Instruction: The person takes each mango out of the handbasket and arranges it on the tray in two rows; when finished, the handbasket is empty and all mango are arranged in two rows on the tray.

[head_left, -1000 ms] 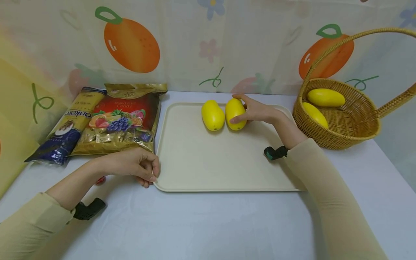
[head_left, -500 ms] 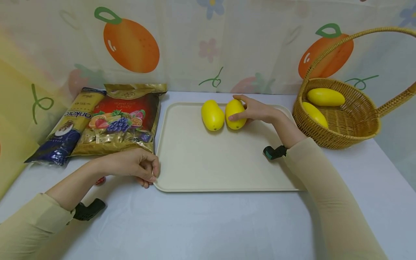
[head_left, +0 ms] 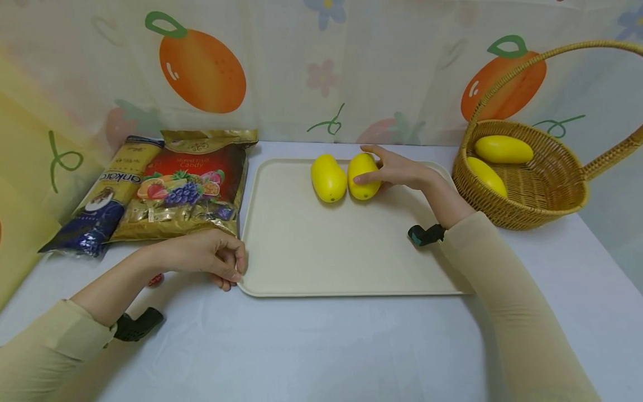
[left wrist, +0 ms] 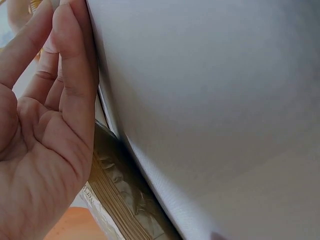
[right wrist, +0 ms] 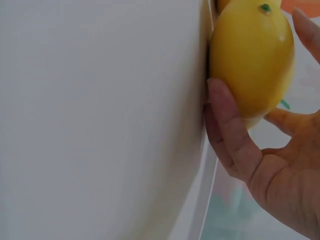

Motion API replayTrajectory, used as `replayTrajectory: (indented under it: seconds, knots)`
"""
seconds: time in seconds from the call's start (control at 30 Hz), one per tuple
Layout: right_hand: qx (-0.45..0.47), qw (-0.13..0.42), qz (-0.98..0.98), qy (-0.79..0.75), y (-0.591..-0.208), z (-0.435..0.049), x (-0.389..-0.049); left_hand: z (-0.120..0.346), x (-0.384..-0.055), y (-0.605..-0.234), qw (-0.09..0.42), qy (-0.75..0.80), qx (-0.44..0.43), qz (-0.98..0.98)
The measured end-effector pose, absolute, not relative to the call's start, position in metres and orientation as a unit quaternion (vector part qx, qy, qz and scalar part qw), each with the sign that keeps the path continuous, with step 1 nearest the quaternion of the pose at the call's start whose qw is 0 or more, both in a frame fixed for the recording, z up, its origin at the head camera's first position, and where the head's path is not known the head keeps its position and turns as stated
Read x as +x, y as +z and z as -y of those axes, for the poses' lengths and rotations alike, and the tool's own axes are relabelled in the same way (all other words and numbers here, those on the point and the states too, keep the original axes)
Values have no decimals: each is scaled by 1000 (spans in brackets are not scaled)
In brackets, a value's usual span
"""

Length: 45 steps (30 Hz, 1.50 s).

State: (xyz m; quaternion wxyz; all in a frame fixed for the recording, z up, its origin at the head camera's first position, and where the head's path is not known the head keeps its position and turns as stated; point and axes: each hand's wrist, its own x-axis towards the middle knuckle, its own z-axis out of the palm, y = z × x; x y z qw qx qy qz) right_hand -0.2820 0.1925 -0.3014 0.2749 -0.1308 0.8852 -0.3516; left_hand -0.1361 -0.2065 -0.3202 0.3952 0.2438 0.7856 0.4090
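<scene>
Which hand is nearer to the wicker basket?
The right. The right hand holds a yellow fruit on the tray, left of the basket; the left hand is farther off, at the tray's near left corner.

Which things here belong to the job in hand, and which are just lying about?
Likely in the job:
held yellow fruit, in the right grip
neighbouring yellow fruit
tray
basket with two yellow fruits

Apparently just lying about:
blue-and-gold packet
candy bag
small red item

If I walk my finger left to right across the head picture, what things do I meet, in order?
Long blue-and-gold plastic packet, red-and-gold plastic candy bag, smooth yellow oval fruit, second smooth yellow oval fruit held by the right hand, round tan wicker basket.
</scene>
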Motion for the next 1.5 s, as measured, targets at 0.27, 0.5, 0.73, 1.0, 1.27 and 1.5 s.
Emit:
replayTrajectory:
  seconds: [0.27,0.5,0.73,1.0,1.27,1.5]
  knots:
    - [-127,267,-895,-333,-291,-196,-277,207,-136,-322,392,410,250,-784]
    - [-142,241,-899,-337,-270,-208,-262,207,-137,-322,395,407,249,-785]
    - [-144,198,-917,-314,-244,-222,-246,206,-137,-322,400,413,245,-781]
    - [-152,132,-921,-332,-218,-245,-229,207,-137,-322,401,415,244,-779]
    - [-141,55,-925,-349,-197,-275,-221,207,-137,-322,401,413,248,-779]
    - [-131,-16,-916,-378,-185,-309,-217,206,-136,-321,402,418,244,-777]
